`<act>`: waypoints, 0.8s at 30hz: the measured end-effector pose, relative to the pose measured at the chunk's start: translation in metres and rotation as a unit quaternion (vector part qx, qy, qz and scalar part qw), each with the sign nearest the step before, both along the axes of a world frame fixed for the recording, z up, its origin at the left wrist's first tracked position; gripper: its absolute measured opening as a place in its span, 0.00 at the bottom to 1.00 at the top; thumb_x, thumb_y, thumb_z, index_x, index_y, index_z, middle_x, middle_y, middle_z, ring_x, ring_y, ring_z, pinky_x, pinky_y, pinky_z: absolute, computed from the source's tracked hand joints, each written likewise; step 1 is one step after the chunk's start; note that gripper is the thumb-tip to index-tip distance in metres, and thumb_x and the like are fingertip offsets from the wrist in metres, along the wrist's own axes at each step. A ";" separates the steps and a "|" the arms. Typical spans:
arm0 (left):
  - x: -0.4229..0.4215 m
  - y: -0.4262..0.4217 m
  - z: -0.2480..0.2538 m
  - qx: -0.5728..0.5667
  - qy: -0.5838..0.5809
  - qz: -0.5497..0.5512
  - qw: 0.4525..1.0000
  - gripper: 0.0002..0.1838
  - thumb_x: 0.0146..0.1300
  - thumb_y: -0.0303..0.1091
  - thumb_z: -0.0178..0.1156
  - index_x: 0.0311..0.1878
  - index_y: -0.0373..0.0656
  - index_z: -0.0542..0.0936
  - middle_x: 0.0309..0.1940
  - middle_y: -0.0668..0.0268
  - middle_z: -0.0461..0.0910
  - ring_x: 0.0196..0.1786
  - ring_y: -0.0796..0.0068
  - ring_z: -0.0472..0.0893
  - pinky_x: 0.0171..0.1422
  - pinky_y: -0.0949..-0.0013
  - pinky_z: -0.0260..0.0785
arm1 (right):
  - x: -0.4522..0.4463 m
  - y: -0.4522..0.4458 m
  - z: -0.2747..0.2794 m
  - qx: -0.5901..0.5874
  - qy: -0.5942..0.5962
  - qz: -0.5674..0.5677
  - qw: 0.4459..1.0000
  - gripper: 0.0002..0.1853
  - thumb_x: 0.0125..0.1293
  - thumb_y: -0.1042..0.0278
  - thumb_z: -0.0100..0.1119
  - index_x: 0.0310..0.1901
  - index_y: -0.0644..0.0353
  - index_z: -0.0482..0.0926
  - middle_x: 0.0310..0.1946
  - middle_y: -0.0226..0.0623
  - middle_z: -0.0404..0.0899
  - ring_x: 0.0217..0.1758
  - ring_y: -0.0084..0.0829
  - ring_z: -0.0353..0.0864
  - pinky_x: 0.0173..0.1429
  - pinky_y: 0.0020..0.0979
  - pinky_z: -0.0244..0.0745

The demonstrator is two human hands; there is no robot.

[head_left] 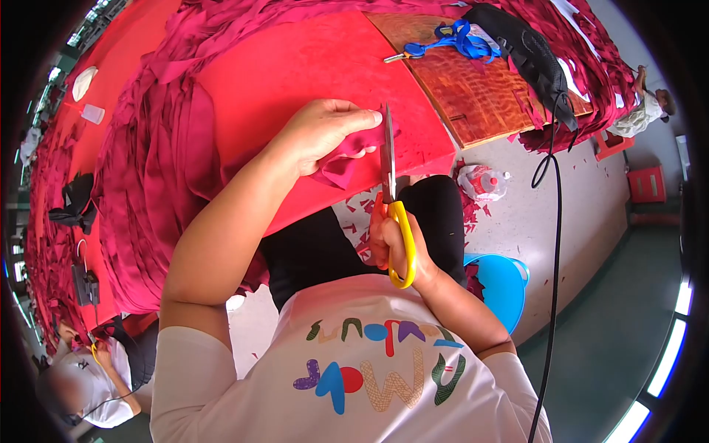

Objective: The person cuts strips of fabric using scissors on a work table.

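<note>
Between the thumb and fingers of my left hand [329, 133] is a piece of dark red fabric [338, 171], held above the front edge of the red-covered table [295, 66]. My right hand [406, 247] grips a pair of scissors [390, 166] with one yellow and one orange-red handle. Their blades point away from me and look nearly closed, with the tips beside my left thumb and the fabric's edge. Whether the blades touch the fabric I cannot tell.
Long heaps of dark red fabric [148, 184] cover the table's left side. A wooden board [458, 88] carries a blue lanyard [469, 40] and a black bag [521, 52]. A black cable [555, 258] hangs at right, near a blue basket [509, 295]. Another person [103, 376] works at lower left.
</note>
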State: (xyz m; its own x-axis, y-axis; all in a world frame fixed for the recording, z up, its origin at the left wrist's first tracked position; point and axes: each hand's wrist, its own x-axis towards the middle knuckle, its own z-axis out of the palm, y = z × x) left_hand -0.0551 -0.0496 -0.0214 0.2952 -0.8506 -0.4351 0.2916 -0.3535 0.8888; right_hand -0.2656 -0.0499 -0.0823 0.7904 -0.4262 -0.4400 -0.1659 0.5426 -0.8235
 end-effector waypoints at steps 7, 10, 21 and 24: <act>0.000 0.000 0.002 0.014 -0.009 -0.007 1.000 0.08 0.61 0.36 0.64 0.38 0.41 0.81 0.30 0.70 0.81 0.31 0.81 0.79 0.34 0.76 0.74 | 0.000 0.001 -0.002 -0.002 -0.017 -0.003 1.000 0.12 0.61 0.62 0.54 0.30 0.62 0.68 0.13 0.30 0.65 0.12 0.22 0.65 0.16 0.24 0.61; 0.000 0.000 0.001 0.010 -0.010 -0.006 1.000 0.09 0.61 0.36 0.64 0.38 0.41 0.82 0.30 0.70 0.81 0.31 0.82 0.79 0.35 0.76 0.74 | 0.001 0.002 0.000 -0.018 -0.023 -0.006 1.000 0.11 0.62 0.63 0.54 0.30 0.62 0.68 0.13 0.29 0.64 0.12 0.22 0.64 0.16 0.24 0.61; 0.000 0.000 -0.001 0.008 -0.022 -0.014 1.000 0.09 0.61 0.36 0.65 0.38 0.41 0.82 0.31 0.70 0.82 0.32 0.82 0.79 0.36 0.74 0.75 | 0.005 0.006 -0.001 0.069 -0.014 -0.051 0.996 0.11 0.67 0.64 0.53 0.30 0.61 0.68 0.13 0.27 0.62 0.10 0.21 0.62 0.13 0.24 0.57; 0.001 0.000 -0.001 0.004 -0.021 -0.018 1.000 0.09 0.61 0.36 0.65 0.38 0.41 0.82 0.30 0.70 0.81 0.32 0.82 0.79 0.37 0.74 0.75 | 0.006 0.008 -0.002 0.106 -0.003 -0.072 0.992 0.12 0.66 0.64 0.53 0.30 0.62 0.69 0.13 0.27 0.61 0.10 0.21 0.62 0.13 0.25 0.57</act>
State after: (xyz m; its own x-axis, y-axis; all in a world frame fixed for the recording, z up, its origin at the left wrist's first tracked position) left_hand -0.0543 -0.0494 -0.0228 0.2825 -0.8573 -0.4305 0.2403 -0.3712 0.8969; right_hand -0.2594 -0.0422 -0.0842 0.7308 -0.4334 -0.5273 -0.0697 0.7211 -0.6893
